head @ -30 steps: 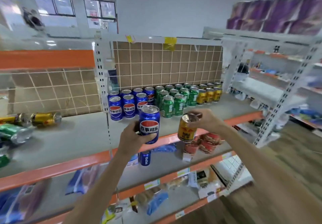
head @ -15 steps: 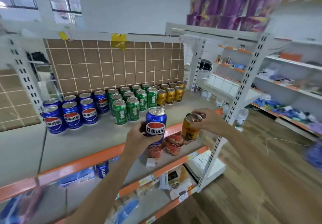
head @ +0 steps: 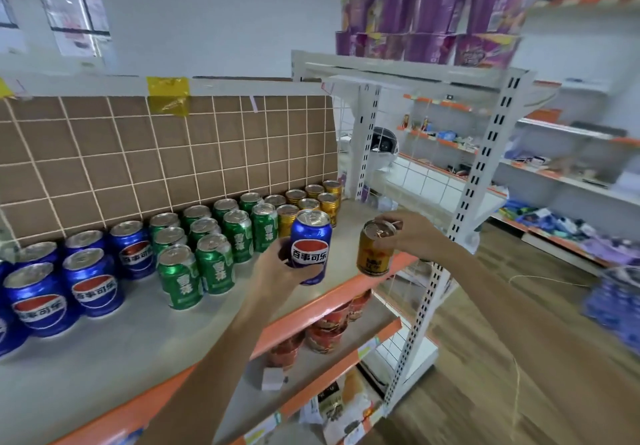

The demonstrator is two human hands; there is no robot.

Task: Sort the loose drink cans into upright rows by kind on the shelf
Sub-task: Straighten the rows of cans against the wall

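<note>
- Behind the shelf [head: 114,334] stands a brown tiled back panel [head: 166,154] with a piece of yellow tape [head: 168,95] on its top edge; the shelf itself is grey with an orange front edge.
- At the far left of the shelf, blue cola cans [head: 91,280] stand upright in rows, close together.
- Next to them, to the right, green cans [head: 214,250] stand upright in rows that go back toward the panel.
- Further right and near the back, gold cans [head: 313,202] stand upright in a short group, just beside the green ones.
- The left hand [head: 277,271] is raised above the front part of the shelf; its fingers are wrapped round a blue cola can [head: 310,247], which is upright and is in the air, in front of the gold group.
- The right hand [head: 412,233] holds a gold can [head: 375,249] from above, with the fingers pinching its top rim; this can hangs upright over the orange edge, just beside the blue one but apart from it.
- Under the hands, on the lower shelf [head: 249,389], red cups [head: 325,330] stand together.
- At the right, a white shelf unit [head: 485,174] carries purple packages [head: 440,19] on top, and the floor [head: 485,392] is wooden.
</note>
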